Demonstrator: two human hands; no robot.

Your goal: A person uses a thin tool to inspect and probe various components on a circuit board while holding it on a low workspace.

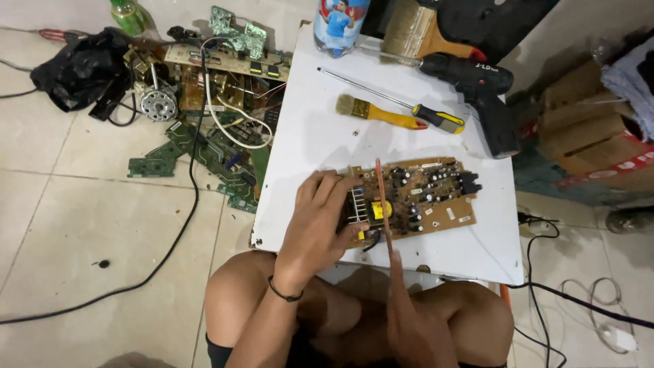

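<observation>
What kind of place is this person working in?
Probably an informal electronics repair spot, set up on a tiled floor. A brown circuit board lies on a low white table, a heap of loose boards sits beside it, and a cordless drill lies near.
</observation>
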